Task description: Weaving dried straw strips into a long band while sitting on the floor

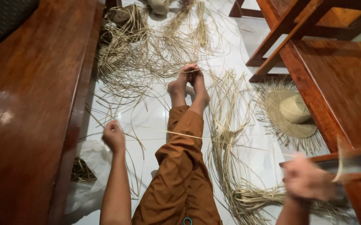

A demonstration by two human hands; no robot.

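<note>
My left hand (114,135) is closed around one end of a thin pale straw strand (184,135) that stretches across my legs in brown trousers (182,166). My right hand (307,180), blurred by motion, grips the strand's other end, which sticks up beside it. My bare feet (188,81) rest together on the white tiled floor. Loose straw bundles (226,137) lie right of my legs.
A half-woven straw hat (290,112) with a fringed brim lies on the floor at right, under a wooden chair (334,79). A wooden bench (30,104) runs along the left. More loose straw (147,46) spreads ahead. A white plastic bag (86,175) lies near my left arm.
</note>
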